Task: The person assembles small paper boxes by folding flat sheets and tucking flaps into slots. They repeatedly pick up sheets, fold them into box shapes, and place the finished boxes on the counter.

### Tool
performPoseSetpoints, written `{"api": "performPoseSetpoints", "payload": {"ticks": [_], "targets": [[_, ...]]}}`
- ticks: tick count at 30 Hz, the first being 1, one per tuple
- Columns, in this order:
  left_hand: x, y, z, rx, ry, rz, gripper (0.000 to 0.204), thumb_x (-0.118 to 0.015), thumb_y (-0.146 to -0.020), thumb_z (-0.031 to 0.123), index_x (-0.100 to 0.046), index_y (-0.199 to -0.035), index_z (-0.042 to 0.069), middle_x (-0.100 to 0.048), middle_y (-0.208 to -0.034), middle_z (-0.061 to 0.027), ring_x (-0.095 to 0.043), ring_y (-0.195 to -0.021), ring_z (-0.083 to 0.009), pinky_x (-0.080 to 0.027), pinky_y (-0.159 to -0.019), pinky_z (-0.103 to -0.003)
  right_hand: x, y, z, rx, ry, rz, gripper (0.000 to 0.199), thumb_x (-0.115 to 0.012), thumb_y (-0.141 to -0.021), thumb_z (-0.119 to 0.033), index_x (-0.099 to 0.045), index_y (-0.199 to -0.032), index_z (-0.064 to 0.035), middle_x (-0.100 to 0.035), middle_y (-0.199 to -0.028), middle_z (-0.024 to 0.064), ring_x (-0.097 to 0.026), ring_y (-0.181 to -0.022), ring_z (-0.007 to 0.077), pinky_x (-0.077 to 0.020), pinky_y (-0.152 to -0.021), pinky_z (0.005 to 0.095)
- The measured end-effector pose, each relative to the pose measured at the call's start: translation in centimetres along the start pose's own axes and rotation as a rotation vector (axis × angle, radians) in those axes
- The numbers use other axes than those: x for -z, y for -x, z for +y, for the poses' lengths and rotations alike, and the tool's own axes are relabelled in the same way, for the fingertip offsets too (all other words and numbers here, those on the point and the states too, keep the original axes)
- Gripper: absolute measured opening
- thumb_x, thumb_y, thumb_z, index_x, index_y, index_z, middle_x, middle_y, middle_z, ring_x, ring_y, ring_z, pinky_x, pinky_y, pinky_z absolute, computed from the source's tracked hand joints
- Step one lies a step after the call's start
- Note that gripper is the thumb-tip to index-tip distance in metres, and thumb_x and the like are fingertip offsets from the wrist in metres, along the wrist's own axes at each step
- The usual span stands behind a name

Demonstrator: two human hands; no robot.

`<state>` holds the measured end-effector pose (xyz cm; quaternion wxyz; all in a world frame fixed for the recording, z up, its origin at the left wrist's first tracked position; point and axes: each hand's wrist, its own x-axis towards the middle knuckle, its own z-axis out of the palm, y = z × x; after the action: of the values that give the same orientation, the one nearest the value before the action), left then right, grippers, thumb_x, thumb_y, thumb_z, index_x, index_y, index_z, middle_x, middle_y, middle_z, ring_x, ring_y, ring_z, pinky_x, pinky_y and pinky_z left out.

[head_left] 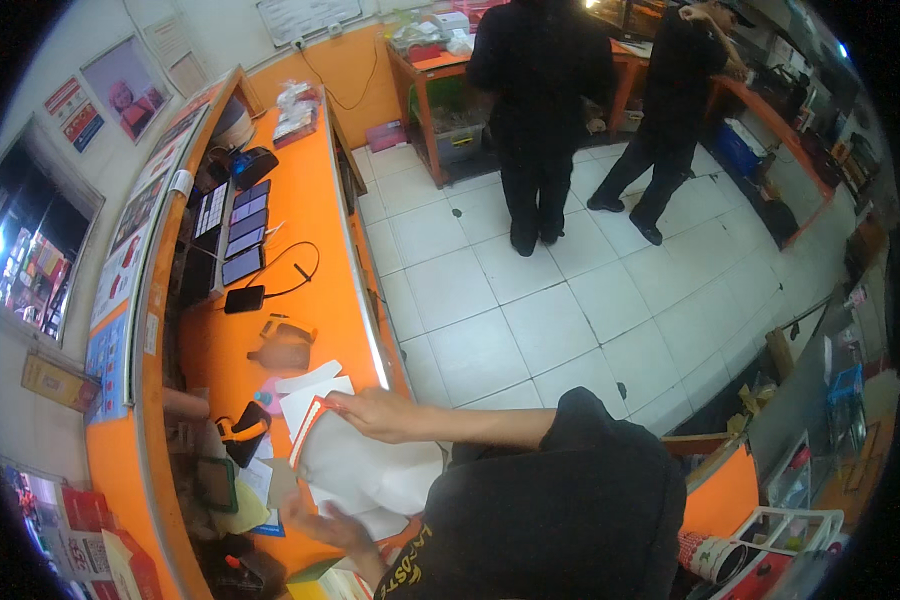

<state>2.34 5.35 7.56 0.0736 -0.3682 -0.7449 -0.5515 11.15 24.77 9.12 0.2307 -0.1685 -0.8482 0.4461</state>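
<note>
My right hand (375,413) pinches the upper corner of a white bag-like sheet (370,468) with an orange-red edge band. The sheet bulges over the counter's near edge, against my black shirt. Lower down, my left hand (332,526) is slightly blurred, fingers apart, beside the sheet's lower part; whether it touches the sheet I cannot tell. White papers (312,388) lie just beyond my right hand. Left of the sheet are a dark phone-like device (252,432) with an orange strap or handle, and a pink round item (269,396).
Along the orange counter (315,270) stand several tablets (245,240), a black phone (245,299), a looped cable (305,268) and an orange-grey handheld scanner (285,343). Another person's forearm (185,404) reaches through the left partition. Two people in black (540,110) stand at the back.
</note>
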Motion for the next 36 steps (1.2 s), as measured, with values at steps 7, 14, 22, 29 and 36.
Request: {"api": "performPoseSetpoints", "payload": {"ticks": [7, 14, 22, 29, 36], "targets": [[-0.9, -3.6, 0.1, 0.246, 0.48, 0.0, 0.087, -0.027, -0.089, 0.077, -0.036, -0.141, 0.007, -0.035, -0.147, -0.0107, -0.044, -0.13, -0.0323, -0.044, -0.105, -0.047, -1.6, -0.3, -2.6, -0.029, -0.149, -0.239, 0.029, -0.041, -0.102, -0.024, -0.039, -0.125, -0.0063, -0.061, -0.083, 0.027, -0.061, -0.08, 0.0462, -0.045, -0.069, 0.054], [0.4, -3.8, 0.8, 0.507, 0.86, 0.062, 0.076, -0.026, -0.096, 0.069, -0.044, -0.133, 0.005, -0.055, -0.123, -0.0145, -0.056, -0.116, -0.0306, -0.05, -0.098, -0.045, -2.9, -0.5, -3.4, 0.193, -0.419, -0.24, 0.038, -0.045, -0.101, -0.034, -0.041, -0.127, -0.0067, -0.06, -0.1, 0.0225, -0.061, -0.08, 0.041, -0.0476, -0.072, 0.0457], [1.1, -3.2, 1.4, 0.418, 0.413, 0.396, 0.031, -0.055, -0.1, 0.027, -0.06, -0.086, 0.0, -0.058, -0.077, -0.0015, -0.051, -0.07, -0.0087, -0.04, -0.061, -0.024, -4.3, 1.0, -5.1, 0.27, -0.459, -0.061, 0.033, -0.056, -0.096, -0.028, -0.058, -0.077, -0.0008, -0.058, -0.063, 0.0132, -0.053, -0.051, 0.0273, -0.042, -0.052, 0.0381], [3.4, -2.3, 3.2, 0.403, 0.456, 0.435, 0.033, -0.059, -0.096, 0.03, -0.06, -0.084, -0.001, -0.06, -0.08, -0.0043, -0.055, -0.073, -0.0122, -0.046, -0.067, -0.027, -5.8, 1.3, -6.8, 0.314, -0.462, -0.225, 0.038, -0.053, -0.097, -0.03, -0.059, -0.074, -0.0003, -0.056, -0.062, 0.0162, -0.053, -0.052, 0.0302, -0.0415, -0.053, 0.0394], [8.8, -1.5, 1.0, 0.282, 0.646, 0.12, 0.053, -0.047, -0.1, 0.045, -0.045, -0.131, 0.001, -0.055, -0.117, -0.0115, -0.055, -0.103, -0.0193, -0.043, -0.096, -0.035, -5.5, 1.0, -5.7, 0.272, -0.177, -0.559, 0.035, -0.056, -0.097, -0.03, -0.06, -0.105, 0.0041, -0.061, -0.087, 0.0193, -0.061, -0.082, 0.0316, -0.0459, -0.073, 0.0423]]}}
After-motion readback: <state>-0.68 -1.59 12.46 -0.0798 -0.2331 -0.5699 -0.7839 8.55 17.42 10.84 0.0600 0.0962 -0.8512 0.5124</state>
